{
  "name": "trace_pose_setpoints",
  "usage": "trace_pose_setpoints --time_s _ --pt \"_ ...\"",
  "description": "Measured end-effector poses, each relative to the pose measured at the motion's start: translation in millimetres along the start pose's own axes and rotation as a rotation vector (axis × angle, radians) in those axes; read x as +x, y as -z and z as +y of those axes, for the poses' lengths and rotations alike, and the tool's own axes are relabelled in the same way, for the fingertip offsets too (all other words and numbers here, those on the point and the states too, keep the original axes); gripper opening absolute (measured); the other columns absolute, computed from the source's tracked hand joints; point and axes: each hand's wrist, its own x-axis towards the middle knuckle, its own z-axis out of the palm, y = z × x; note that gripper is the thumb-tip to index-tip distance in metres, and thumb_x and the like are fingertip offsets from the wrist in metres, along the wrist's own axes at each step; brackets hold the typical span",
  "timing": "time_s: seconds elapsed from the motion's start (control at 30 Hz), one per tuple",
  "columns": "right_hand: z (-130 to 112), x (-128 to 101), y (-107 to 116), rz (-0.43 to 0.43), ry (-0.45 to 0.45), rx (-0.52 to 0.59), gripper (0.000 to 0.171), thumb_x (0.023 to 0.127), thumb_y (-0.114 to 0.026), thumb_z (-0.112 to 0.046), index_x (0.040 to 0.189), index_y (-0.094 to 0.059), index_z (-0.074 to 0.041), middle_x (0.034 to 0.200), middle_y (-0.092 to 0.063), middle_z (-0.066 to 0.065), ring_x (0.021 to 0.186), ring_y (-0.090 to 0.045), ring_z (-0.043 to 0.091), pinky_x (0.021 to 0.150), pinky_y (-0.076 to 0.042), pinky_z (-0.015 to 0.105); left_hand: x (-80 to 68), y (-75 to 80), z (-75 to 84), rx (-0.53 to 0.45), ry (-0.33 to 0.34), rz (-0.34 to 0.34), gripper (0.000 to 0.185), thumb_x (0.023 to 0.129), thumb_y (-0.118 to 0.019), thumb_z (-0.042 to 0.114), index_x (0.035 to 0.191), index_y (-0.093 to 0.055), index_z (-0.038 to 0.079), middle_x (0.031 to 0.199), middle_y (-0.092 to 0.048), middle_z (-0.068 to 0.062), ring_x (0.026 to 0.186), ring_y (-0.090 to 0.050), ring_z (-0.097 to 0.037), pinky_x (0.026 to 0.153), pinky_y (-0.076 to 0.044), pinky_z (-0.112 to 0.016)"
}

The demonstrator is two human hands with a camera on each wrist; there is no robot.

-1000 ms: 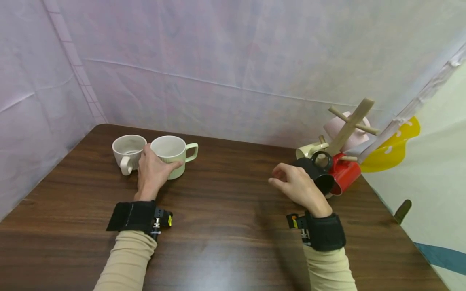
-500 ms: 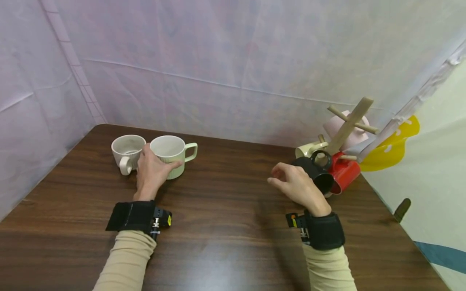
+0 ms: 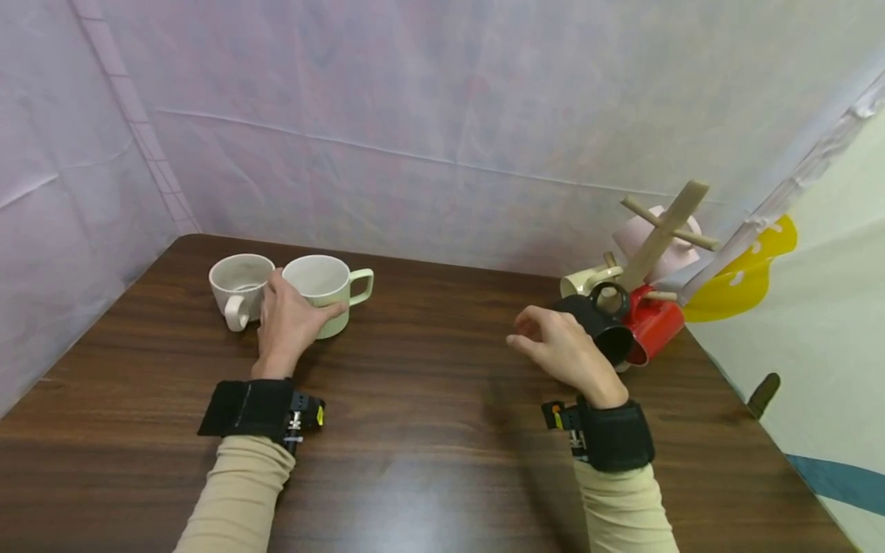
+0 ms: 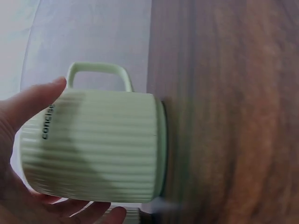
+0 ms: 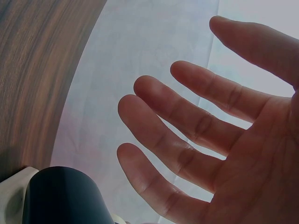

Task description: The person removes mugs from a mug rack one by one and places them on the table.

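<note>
Nearest the camera, two beige sleeves with black wrist straps reach out over the dark wood counter (image 3: 429, 430). Over the last second almost nothing has shifted: both arms sit where they were, and the whole scene has only slid slightly in the head view, which points to a small head movement rather than any move of the hands. That suggests a pause with the grasp already set and the lift not yet begun.

Further out, the left hand (image 3: 289, 326) holds the pale green mug (image 3: 325, 293), thumb along the near side and fingers curled around the far-left wall. The mug stands upright on the counter at the left rear, its handle pointing right, away from the palm. In the left wrist view the green mug (image 4: 93, 144) shows fine ribbing, a squared loop handle, a stepped base ring and a small dark printed word near the rim. Touching or just beside it on the left stands a cream mug (image 3: 238, 288), also upright, handle toward the camera.

The right hand (image 3: 563, 349) hovers above the counter, empty, fingers spread and loosely bent, as the right wrist view confirms. Just beyond it a tilted wooden mug tree (image 3: 657, 242) carries a black mug (image 3: 600, 329), a red mug (image 3: 653, 332), a cream one and a pink one.
</note>
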Motion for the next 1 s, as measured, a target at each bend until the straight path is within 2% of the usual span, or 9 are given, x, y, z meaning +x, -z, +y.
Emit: trace_pose_setpoints --time_s 0.3,0.63,0.87,1.0 --pt "0.6 1.1 -0.9 0.004 0.004 -0.003 0.020 0.096 -0.070 -0.017 0.107 -0.067 0.000 0.092 -0.071 0.008 0.081 -0.067 0.022 0.069 -0.054 0.041 -0.4 7.7 9.0 0.019 -0.040 0.037 0.114 0.077 -0.087 0.039 0.155 -0.017 -0.006 0.147 -0.035 -0.033 0.132 -0.039 -0.052 0.102 -0.039 -0.063" --pt "1.1 1.2 -0.3 0.007 0.006 -0.004 0.020 0.096 -0.070 -0.017 0.107 -0.067 0.000 0.092 -0.070 0.008 0.083 -0.067 0.023 0.071 -0.054 0.043 -3.2 17.8 22.7 0.018 -0.067 0.060 0.109 0.081 -0.085 0.038 0.156 -0.018 -0.003 0.151 -0.033 -0.031 0.132 -0.041 -0.051 0.101 -0.040 -0.062" --pt "0.7 1.1 1.1 0.010 0.002 -0.008 0.021 0.096 -0.070 -0.018 0.108 -0.067 0.000 0.093 -0.071 0.008 0.084 -0.067 0.024 0.073 -0.054 0.044 -8.8 24.7 37.6 0.018 -0.132 0.032 0.095 0.086 -0.079 0.036 0.156 -0.025 0.000 0.151 -0.036 -0.028 0.127 -0.046 -0.049 0.097 -0.042 -0.061" --pt "0.7 0.7 1.6 0.022 0.003 -0.010 0.020 0.096 -0.070 -0.017 0.106 -0.068 -0.001 0.092 -0.071 0.007 0.084 -0.067 0.024 0.074 -0.054 0.045 -13.9 28.8 47.5 0.013 -0.197 0.047 0.081 0.090 -0.075 0.032 0.153 -0.034 0.001 0.148 -0.040 -0.027 0.124 -0.048 -0.047 0.095 -0.043 -0.059"
